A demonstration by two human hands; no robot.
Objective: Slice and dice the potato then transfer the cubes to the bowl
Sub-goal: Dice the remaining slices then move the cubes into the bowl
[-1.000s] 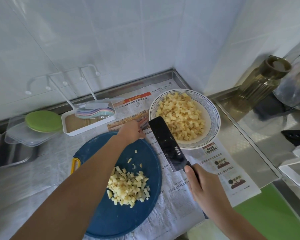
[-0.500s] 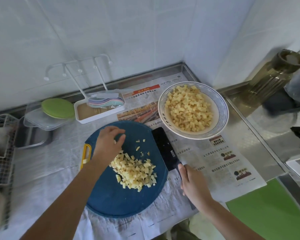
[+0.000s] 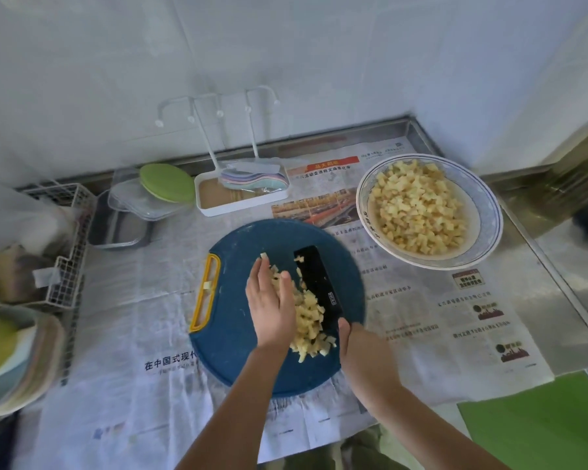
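A pile of pale yellow potato cubes (image 3: 309,317) lies on the round blue cutting board (image 3: 238,347). My left hand (image 3: 270,308), fingers straight, presses against the pile's left side. A black cleaver (image 3: 318,281) lies with its blade on the board along the pile's right side, and my right hand (image 3: 360,354) grips its handle. To the upper right stands a white bowl (image 3: 489,239) with a blue rim pattern, filled with potato cubes (image 3: 418,206). One stray cube (image 3: 208,285) sits by the board's yellow handle.
Newspaper (image 3: 455,317) covers the steel counter. Behind the board stand a white tray with a rack (image 3: 241,195), a clear container with a green lid (image 3: 167,183) and a wire basket (image 3: 65,245). Stacked plates (image 3: 11,354) sit at far left, a green mat (image 3: 537,422) at lower right.
My left hand moved down from the board's far edge onto the pile's left side. The cleaver moved left from beside the bowl onto the board, against the pile.
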